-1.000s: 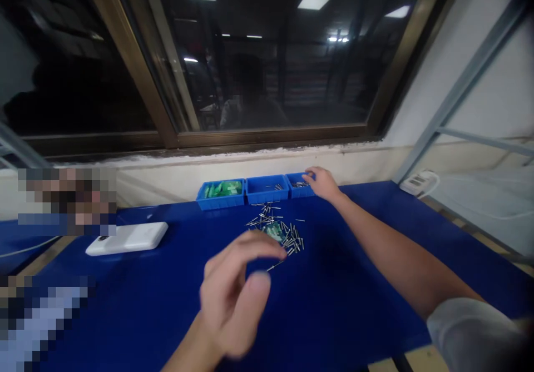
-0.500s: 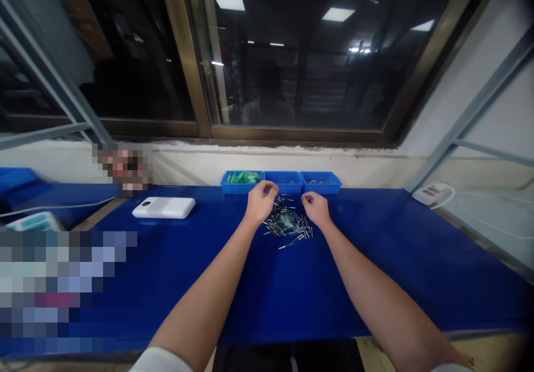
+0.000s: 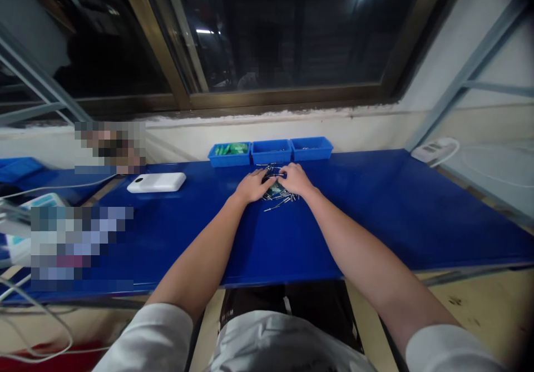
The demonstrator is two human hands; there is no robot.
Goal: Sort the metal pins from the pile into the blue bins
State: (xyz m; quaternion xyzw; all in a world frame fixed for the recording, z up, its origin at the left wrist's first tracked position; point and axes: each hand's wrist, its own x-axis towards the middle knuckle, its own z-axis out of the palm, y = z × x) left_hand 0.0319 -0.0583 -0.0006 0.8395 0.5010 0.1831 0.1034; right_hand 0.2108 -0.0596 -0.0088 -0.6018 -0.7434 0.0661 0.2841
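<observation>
A loose pile of thin metal pins that look like blind rivets lies on the blue table, with a green packet among them. Over the pile's left side lies my left hand, fingers stretched forward and thumb apart from them. From the right, my right hand reaches over the pins with its fingers curled toward the thumb. A small dark piece shows at its fingertips, too small to name. The tips of both hands come close together, and they hide part of the pile.
Behind the pile, three blue bins stand in a row: the left bin has green packets, the middle bin and right bin small metal pieces. A white power bank lies left, a power strip right. A co-worker is blurred at left.
My hands have come down and inward onto the pile, from hovering apart at its two sides. The camera view has tilted further down, so my lap shows.
</observation>
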